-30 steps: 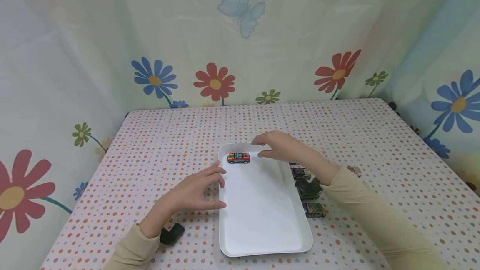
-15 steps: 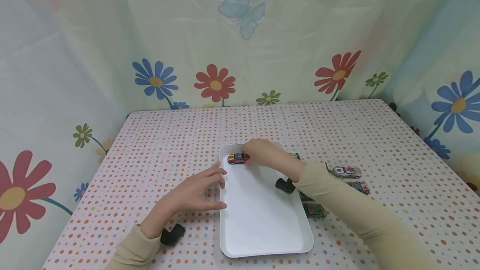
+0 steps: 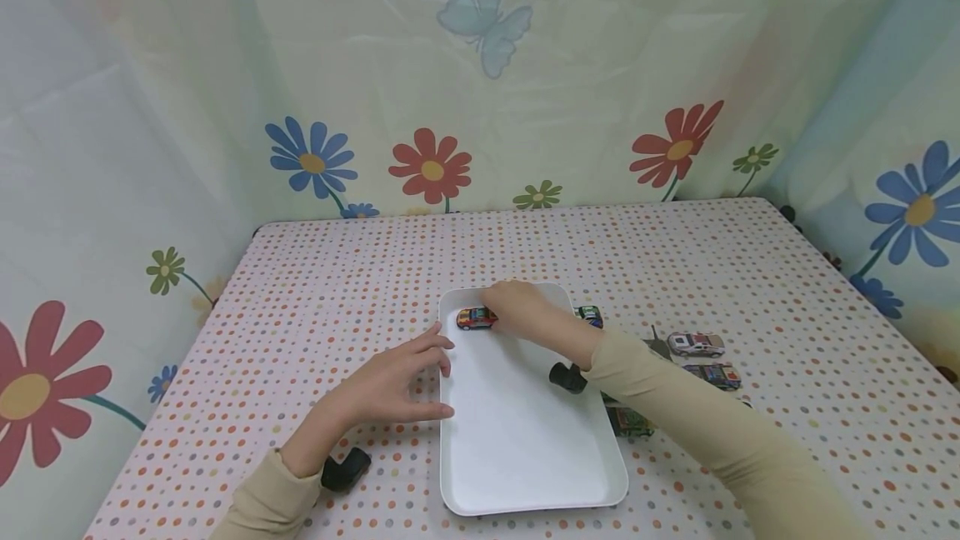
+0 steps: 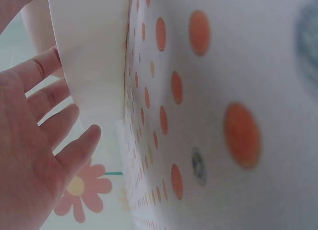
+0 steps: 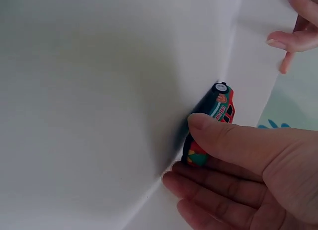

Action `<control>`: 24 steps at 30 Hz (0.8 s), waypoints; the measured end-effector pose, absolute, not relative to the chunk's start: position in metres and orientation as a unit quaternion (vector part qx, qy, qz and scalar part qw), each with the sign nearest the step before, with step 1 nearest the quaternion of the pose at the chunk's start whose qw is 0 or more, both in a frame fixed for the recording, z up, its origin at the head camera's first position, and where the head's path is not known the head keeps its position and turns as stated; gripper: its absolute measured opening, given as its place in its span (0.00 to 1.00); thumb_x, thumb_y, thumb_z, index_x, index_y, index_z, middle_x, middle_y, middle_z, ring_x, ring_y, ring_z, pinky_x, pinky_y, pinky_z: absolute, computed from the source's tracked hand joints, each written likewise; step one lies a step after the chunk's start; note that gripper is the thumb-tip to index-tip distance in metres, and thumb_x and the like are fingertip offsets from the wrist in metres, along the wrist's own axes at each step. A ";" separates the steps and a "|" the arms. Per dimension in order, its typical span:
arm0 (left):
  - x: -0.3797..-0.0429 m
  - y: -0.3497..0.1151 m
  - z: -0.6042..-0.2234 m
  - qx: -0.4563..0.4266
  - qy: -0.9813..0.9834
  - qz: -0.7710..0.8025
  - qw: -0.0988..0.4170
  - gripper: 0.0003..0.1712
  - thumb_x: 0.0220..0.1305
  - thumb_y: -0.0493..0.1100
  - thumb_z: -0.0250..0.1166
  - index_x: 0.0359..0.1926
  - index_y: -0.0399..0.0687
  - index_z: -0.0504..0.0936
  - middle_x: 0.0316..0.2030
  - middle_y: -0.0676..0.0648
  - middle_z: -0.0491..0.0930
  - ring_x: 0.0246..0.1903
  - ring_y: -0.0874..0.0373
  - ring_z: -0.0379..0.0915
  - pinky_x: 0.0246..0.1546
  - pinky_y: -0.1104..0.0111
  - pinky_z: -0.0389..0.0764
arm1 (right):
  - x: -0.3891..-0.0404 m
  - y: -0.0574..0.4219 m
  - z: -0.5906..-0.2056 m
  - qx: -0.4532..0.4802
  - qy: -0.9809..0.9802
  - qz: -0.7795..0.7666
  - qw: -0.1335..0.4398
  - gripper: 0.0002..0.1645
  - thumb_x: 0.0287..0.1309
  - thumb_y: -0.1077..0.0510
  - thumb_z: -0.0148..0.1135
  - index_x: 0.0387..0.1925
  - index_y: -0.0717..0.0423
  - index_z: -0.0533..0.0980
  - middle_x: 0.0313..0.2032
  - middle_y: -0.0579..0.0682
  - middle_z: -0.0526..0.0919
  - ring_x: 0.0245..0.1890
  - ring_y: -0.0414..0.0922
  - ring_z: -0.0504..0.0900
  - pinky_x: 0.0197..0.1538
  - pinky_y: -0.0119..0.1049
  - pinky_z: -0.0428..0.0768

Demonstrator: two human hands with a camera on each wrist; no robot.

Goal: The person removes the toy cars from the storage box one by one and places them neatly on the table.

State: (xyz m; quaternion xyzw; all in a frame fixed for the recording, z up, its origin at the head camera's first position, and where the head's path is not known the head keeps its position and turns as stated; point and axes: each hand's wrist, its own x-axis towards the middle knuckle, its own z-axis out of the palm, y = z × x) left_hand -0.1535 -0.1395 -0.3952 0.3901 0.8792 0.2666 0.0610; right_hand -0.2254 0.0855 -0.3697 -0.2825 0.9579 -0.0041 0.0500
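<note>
A white tray (image 3: 525,432) lies lengthwise on the dotted cloth. At its far left corner sits a red, yellow and teal toy car (image 3: 471,319). My right hand (image 3: 525,311) reaches over the tray; in the right wrist view its thumb lies across the toy car (image 5: 226,103) and the fingers curl at its end, pinching it against the tray's inner corner. My left hand (image 3: 393,382) rests at the tray's left side, fingers spread and loosely bent, tips at the rim. The left wrist view shows those fingers (image 4: 42,68) alongside the tray's outer wall (image 4: 92,56).
Right of the tray lie several more toy cars: a green one (image 3: 630,422), a white one (image 3: 696,345), a dark one (image 3: 712,375) and a green-and-blue one (image 3: 590,315). My right sleeve (image 3: 675,398) covers part of that group. A flowered curtain (image 3: 360,65) stands behind the table.
My right hand has come down and left from above the tray's far rim to the toy car and now pinches it. The left hand has stayed put.
</note>
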 end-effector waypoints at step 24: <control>-0.153 -0.139 -0.395 0.387 0.878 0.274 0.066 0.23 0.51 0.65 0.67 0.39 0.58 0.73 0.60 0.51 0.67 0.69 0.57 0.40 0.57 0.55 0.67 | -0.212 0.145 -0.324 -0.278 0.946 -0.162 0.028 0.17 0.52 0.62 0.68 0.45 0.62 0.78 0.37 0.51 0.83 0.39 0.47 0.81 0.42 0.40 0.79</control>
